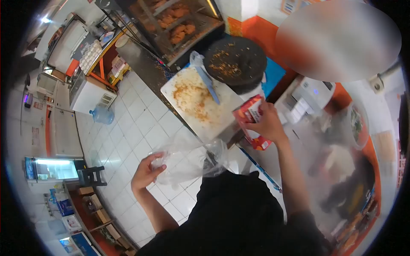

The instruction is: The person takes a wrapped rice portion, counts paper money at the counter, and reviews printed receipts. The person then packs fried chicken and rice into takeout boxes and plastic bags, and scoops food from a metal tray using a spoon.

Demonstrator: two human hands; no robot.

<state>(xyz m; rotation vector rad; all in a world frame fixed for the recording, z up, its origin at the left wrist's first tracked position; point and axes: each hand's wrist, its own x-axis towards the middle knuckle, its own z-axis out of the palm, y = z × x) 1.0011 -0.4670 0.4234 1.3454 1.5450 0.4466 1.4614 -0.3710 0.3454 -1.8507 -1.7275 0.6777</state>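
Note:
My right hand [270,123] grips a red printed food box [252,117] from its right side, near the right corner of a white cutting board [175,91]. The box is tilted, and its contents do not show. Between the thumb and fingers of my left hand [148,170] hangs a clear plastic bag [183,160], spread out over the floor in front of my body. Brown crumbs cover the board, and a knife with a blue-grey blade [208,85] lies across it. Beyond the board stands a round dark chopping block [235,64] with crumbs on top.
A glass display case [179,30] with fried pieces stands behind the board. To the right are a white printer-like device [314,91] and a clear bag with green contents [355,123]. A blue water jug [102,115] and a dark stool [92,176] stand on the tiled floor.

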